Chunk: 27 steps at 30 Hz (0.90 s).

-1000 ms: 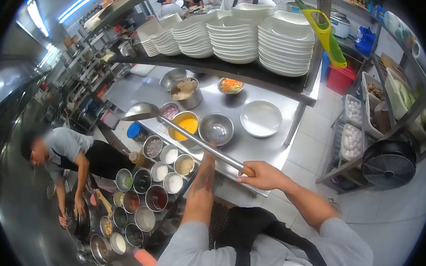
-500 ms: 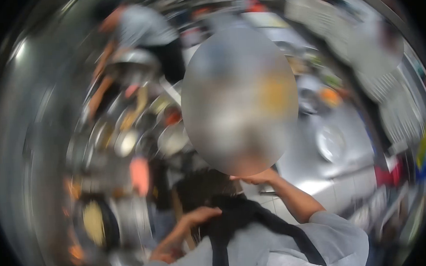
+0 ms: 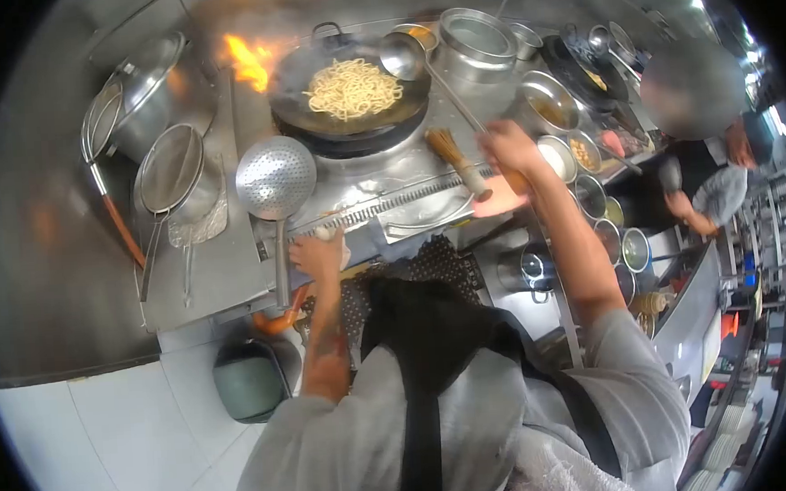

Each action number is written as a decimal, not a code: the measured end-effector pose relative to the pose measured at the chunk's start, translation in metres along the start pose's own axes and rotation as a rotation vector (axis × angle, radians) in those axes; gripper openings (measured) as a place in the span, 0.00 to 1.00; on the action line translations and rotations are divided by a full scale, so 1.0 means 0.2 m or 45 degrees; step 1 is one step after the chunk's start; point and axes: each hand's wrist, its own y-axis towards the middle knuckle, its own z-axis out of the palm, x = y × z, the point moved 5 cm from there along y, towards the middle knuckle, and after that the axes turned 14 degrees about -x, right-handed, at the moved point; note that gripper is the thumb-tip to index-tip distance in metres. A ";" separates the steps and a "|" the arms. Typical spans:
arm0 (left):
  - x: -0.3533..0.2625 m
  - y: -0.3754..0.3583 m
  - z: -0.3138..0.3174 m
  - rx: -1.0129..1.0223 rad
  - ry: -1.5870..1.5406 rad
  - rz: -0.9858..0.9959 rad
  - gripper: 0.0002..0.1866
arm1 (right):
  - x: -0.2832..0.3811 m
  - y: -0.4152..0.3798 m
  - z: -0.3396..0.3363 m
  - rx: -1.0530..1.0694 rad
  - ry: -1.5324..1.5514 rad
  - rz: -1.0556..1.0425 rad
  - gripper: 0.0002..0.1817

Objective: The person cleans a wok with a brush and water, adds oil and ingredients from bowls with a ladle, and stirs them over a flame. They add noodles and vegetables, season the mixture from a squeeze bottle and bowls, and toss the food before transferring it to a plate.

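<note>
My right hand [image 3: 510,148] is closed around the long handle of a ladle [image 3: 402,57], whose bowl is at the right side of the wok. Pale thick noodles [image 3: 353,89] lie in the black wok [image 3: 289,92] on the stove. At the stove's front edge, my left hand [image 3: 320,255] is closed on a whitish cloth [image 3: 327,234], partly hidden by the fingers. Just left of that hand, a perforated skimmer [image 3: 276,176] lies with its handle over the edge. A bamboo wok brush [image 3: 452,159] lies left of my right hand.
Flame [image 3: 249,63] rises at the wok's left. A lidded pot [image 3: 154,89] and a strainer [image 3: 171,169] stand left. A metal pot [image 3: 478,44] is behind; several bowls [image 3: 557,157] line the right. A co-worker [image 3: 713,181] stands far right.
My view has swung round from the counter to the stove, bringing the noodle wok in front of me. My right hand now holds the ladle; my left hand has come to the stove edge.
</note>
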 end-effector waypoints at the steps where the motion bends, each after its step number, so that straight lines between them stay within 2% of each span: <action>1: 0.05 0.00 0.03 -0.003 -0.001 -0.020 0.47 | 0.03 0.17 0.08 0.006 -0.069 -0.029 0.14; 3: 0.15 -0.05 0.21 0.411 -0.102 0.017 0.41 | 0.08 0.47 0.24 -0.005 -0.296 -0.126 0.14; 4: 0.16 -0.05 0.22 0.394 -0.109 0.012 0.39 | 0.12 0.59 0.31 -0.027 -0.450 -0.193 0.15; 5: 0.16 -0.02 0.22 0.391 -0.097 0.015 0.39 | 0.17 0.67 0.37 -0.020 -0.440 -0.188 0.15; 7: 0.10 0.00 0.21 0.491 -0.508 0.087 0.34 | 0.26 0.78 0.49 0.025 -0.622 -0.259 0.15; 8: 0.08 0.02 0.20 0.493 -0.493 0.090 0.34 | 0.29 0.83 0.54 0.033 -0.612 -0.250 0.15; 10: -0.03 -0.06 0.26 1.217 -1.658 -0.713 0.26 | 0.32 0.88 0.65 0.144 -0.687 -0.352 0.16; 11: -0.08 -0.05 0.26 1.218 -1.634 -0.706 0.26 | 0.31 0.83 0.66 0.149 -0.666 -0.339 0.16; 13: -0.30 -0.04 0.30 1.524 -1.844 -0.922 0.25 | 0.36 0.64 0.63 -0.015 -1.094 -0.985 0.18; 15: -0.59 0.01 0.24 1.666 -1.977 -1.235 0.24 | 0.34 0.42 0.49 -0.012 -1.193 -0.930 0.21; 16: -0.71 0.05 0.31 1.668 -1.955 -1.192 0.24 | 0.32 0.35 0.40 -0.001 -1.301 -0.889 0.25; 17: -0.83 0.09 0.39 1.667 -1.933 -1.155 0.25 | 0.30 0.33 0.31 -0.002 -1.294 -0.877 0.25; 20: -1.15 0.18 0.51 1.621 -1.836 -1.223 0.23 | 0.27 0.22 0.11 0.062 -1.233 -0.953 0.28; 22: -1.21 0.21 0.61 1.028 -1.695 -1.480 0.19 | 0.25 0.08 0.02 -0.053 -1.204 -0.804 0.28; 23: -1.20 0.20 0.52 1.017 -1.694 -1.480 0.19 | 0.25 0.01 -0.03 -0.049 -1.198 -0.810 0.28; 25: -1.24 0.21 0.36 1.342 -1.887 -1.460 0.14 | 0.26 -0.05 -0.16 -0.153 -1.179 -0.792 0.29; 26: -1.29 0.27 0.47 1.356 -1.878 -1.446 0.14 | 0.25 -0.03 -0.23 -0.167 -1.175 -0.780 0.29; 27: -1.25 0.30 0.68 1.350 -1.764 -1.532 0.12 | 0.25 -0.04 -0.27 -0.185 -1.205 -1.036 0.26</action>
